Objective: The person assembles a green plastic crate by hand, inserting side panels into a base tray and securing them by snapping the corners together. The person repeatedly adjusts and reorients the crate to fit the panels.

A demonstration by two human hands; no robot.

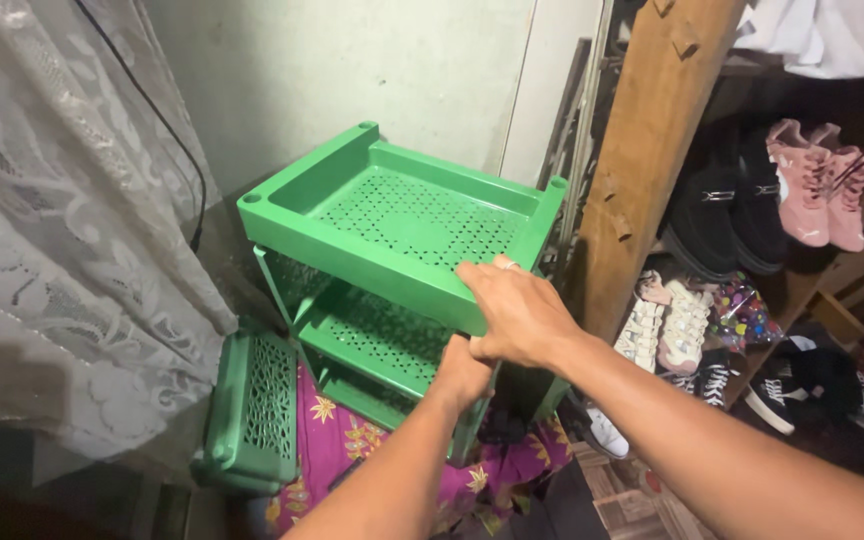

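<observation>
A green plastic rack (pixel 402 215) with perforated shelves stands on the floor against a pale wall, a lace curtain (pixel 62 220) to its left and wooden shelves of shoes (pixel 817 180) to its right. The right hand (pixel 517 312) lies over the near front corner of the rack's top shelf, its grip clasped on the rim, while the left hand (pixel 464 372) sits just below it, apparently closed around the corner post, though the right hand partly hides it. A separate green perforated tray (pixel 252 410) leans on edge beside the rack, next to purple flowered cloth (pixel 337 445).
</observation>
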